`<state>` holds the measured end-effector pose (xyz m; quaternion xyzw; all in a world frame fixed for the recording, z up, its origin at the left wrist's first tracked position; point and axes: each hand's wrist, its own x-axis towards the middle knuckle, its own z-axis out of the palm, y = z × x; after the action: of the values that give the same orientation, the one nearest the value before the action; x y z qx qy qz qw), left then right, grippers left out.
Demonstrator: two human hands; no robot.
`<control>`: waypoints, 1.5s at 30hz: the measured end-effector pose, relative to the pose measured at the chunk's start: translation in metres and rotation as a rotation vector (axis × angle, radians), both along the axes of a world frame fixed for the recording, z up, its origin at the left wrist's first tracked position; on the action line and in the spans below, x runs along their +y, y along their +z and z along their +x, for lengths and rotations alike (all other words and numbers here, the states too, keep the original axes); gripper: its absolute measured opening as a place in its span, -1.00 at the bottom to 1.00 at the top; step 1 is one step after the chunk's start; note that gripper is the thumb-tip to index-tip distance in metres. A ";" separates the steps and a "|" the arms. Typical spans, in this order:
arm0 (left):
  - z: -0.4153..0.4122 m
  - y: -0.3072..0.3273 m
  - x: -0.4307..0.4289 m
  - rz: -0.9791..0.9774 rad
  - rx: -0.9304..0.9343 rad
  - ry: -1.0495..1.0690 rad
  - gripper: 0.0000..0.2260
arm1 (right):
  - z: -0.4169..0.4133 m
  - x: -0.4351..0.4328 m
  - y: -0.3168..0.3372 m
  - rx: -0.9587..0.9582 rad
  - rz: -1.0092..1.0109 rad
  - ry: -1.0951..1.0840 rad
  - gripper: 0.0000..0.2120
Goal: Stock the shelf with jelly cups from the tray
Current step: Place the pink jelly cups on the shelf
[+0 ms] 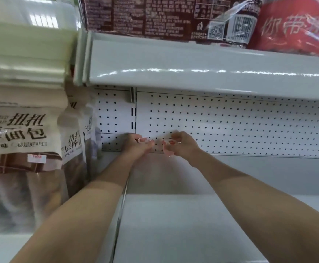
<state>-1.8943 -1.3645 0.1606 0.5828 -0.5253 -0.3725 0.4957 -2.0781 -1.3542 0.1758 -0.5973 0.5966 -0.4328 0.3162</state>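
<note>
Both my arms reach deep into a white shelf, up to its perforated back panel. My left hand grips a small pink jelly cup with a white rim, held at the back left corner. My right hand holds a second pink jelly cup, tilted, just above the shelf floor and close to the back panel. The two cups are a short gap apart. The tray is out of view.
Bread bags with dark lettering stand on the neighbouring shelf at the left, right beside my left forearm. The upper shelf overhangs the hands and carries a brown box and a red packet.
</note>
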 end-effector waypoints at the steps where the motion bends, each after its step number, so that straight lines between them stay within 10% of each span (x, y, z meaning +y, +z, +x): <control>1: 0.000 0.000 -0.001 0.006 0.001 0.002 -0.43 | 0.000 -0.002 0.000 0.007 0.002 0.003 -0.35; 10: -0.006 0.013 0.014 0.021 -0.087 0.032 -0.39 | -0.003 0.007 0.012 0.124 0.018 -0.036 -0.32; 19: -0.064 0.061 0.072 -0.176 -0.345 0.173 -0.43 | -0.077 0.064 0.060 0.634 -0.181 -0.108 -0.37; 45: -0.574 0.036 0.426 -0.377 -0.471 -0.467 -0.55 | -0.543 0.537 0.051 0.970 0.003 -0.643 -0.55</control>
<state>-2.4679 -0.9385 0.1964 0.4155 -0.8029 -0.2281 0.3616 -2.6214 -0.8172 0.2266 -0.5155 0.8254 -0.1832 -0.1396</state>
